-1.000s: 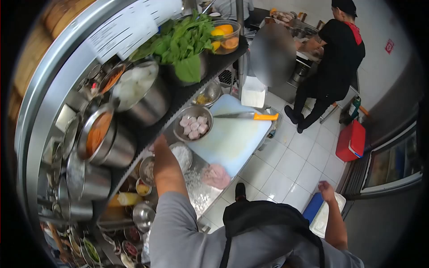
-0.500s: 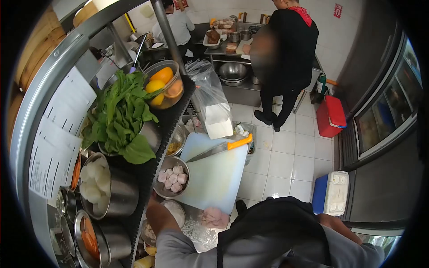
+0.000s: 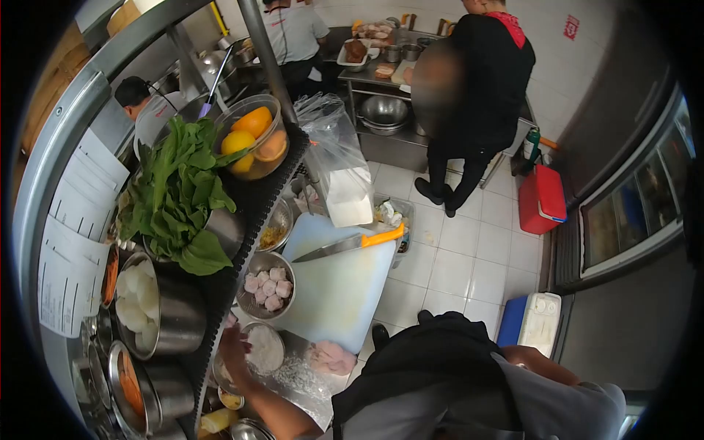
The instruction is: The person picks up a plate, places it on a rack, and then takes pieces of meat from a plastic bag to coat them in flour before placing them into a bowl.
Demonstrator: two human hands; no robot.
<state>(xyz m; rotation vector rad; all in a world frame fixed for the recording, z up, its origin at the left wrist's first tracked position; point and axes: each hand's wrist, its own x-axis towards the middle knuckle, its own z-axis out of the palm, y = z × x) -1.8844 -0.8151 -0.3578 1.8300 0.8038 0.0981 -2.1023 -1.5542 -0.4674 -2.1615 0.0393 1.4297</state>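
Observation:
My left hand [image 3: 233,350] is between the shelf edge and a bowl of white powder [image 3: 264,349], its fingers bunched and partly hidden. A small pinkish patch shows at the fingertips; I cannot make out what it is. Just beyond stands a metal bowl [image 3: 246,302] with several pale pink, powder-dusted chunks [image 3: 270,283]. A flattened piece of raw pink meat [image 3: 331,358] lies on the powder-strewn metal counter [image 3: 302,370]. Past it, a knife with an orange handle [image 3: 383,235] rests on the cutting board [image 3: 334,282]. My right hand [image 3: 519,356] is low by my side, its fingers hidden.
Over the counter's left runs a shelf with leafy greens [image 3: 176,194], a tub of citrus [image 3: 253,143] and metal pots [image 3: 172,308]. A bagged white block [image 3: 350,194] hangs at its end. Co-workers stand beyond. Coolers, one red [image 3: 541,198], one blue-and-white [image 3: 539,323], sit right.
My left hand has come into sight from under the shelf, beside the powder bowl. The view has shifted slightly, and another person's head now shows behind the shelf.

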